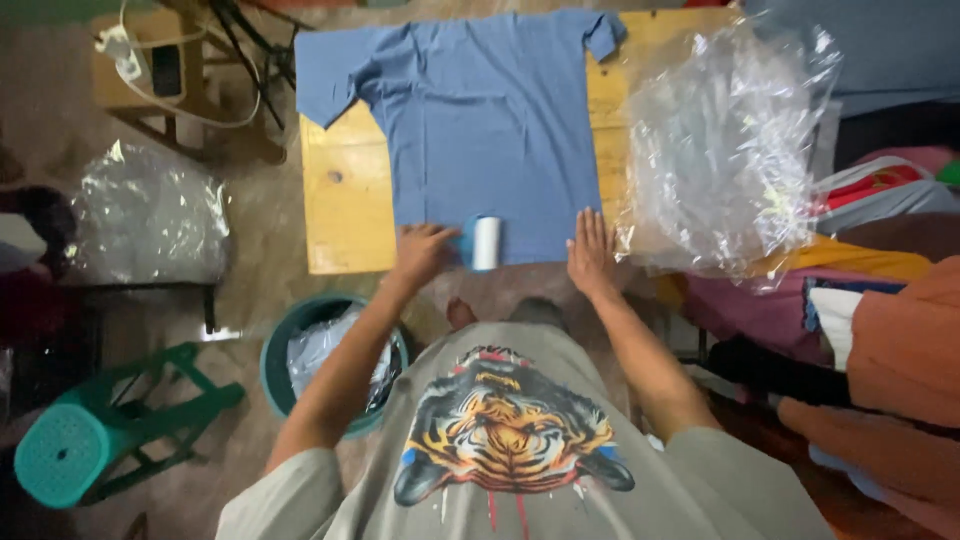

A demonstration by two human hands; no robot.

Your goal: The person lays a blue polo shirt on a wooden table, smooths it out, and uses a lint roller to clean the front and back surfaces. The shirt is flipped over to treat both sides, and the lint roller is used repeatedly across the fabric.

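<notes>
Right now, line by line:

Lint roller: a white lint roller (486,242) with a blue handle stands on the near hem of the shirt, roughly midway between the two hands.

Shirt: a blue t-shirt (480,120) lies spread flat on the wooden table (345,200), hem toward the person, sleeves out to either side at the far end; the cloth looks smooth, with no fold in it.

Left hand: the left hand (422,252) is curled around the blue handle, fingers closed on it, holding the roller against the fabric at the hem.

Right hand: the right hand (592,250) lies palm down on the hem's right corner, fingers straight, close together and holding nothing, pinning the cloth.

Step in hand: by the look of it, the shirt is being rolled clean of lint, and the roller sits at the very start of a stroke, since it is at the near edge.

What the move calls for: a straight push away along the cloth, with even pressure, while the flat hand keeps the hem from creeping or bunching.

Round about: a heap of clear plastic bags (725,150) sits just right of the shirt; a teal bin (285,350) holding more plastic stands below the table's left corner; a green stool (90,440) lies tipped on the floor, well apart.
</notes>
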